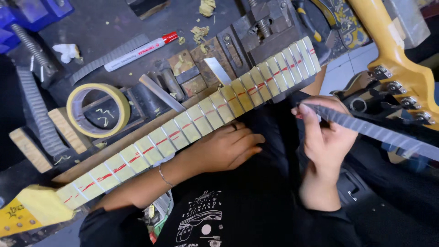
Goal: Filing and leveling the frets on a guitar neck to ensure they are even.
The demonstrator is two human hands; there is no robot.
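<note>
Guitar neck taped across the bench, file in your right hand.

A tape roll (98, 110) lies on the bench (91, 27) at left. The guitar neck (192, 120) runs diagonally, frets masked and marked red. Your left hand (222, 149) rests flat beside it, fingers together; your right hand (325, 132) pinches a long file (375, 131). With the neck unsteadied, the file could skid and gouge the tape.

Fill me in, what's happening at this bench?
A person is working on a guitar neck lying across the bench, its fretboard covered in yellow tape with a red line down the middle. The left hand rests against the neck's near edge. The right hand holds a long dark file just off the neck.
</note>
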